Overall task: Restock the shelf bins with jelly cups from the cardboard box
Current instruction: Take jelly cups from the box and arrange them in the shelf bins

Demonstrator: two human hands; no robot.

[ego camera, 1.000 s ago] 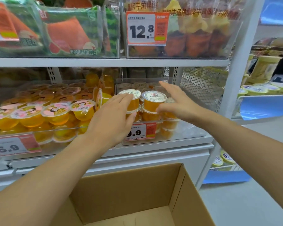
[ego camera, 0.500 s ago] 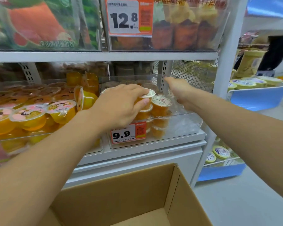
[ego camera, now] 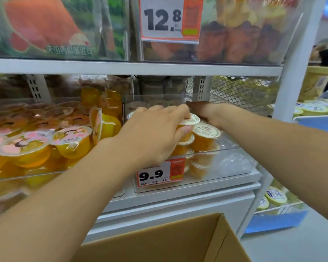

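Head view. The left hand (ego camera: 155, 133) reaches into the clear bin (ego camera: 225, 163) on the middle shelf, fingers and thumb curled round a jelly cup (ego camera: 188, 122) at the top of a stack. A second jelly cup (ego camera: 204, 136) sits just right of it. The right hand (ego camera: 206, 113) lies deeper in the same bin, behind the cups; whether it holds anything cannot be told. A price tag (ego camera: 160, 172) marked 9.9 fronts the bin. The cardboard box (ego camera: 178, 241) stands below the shelf.
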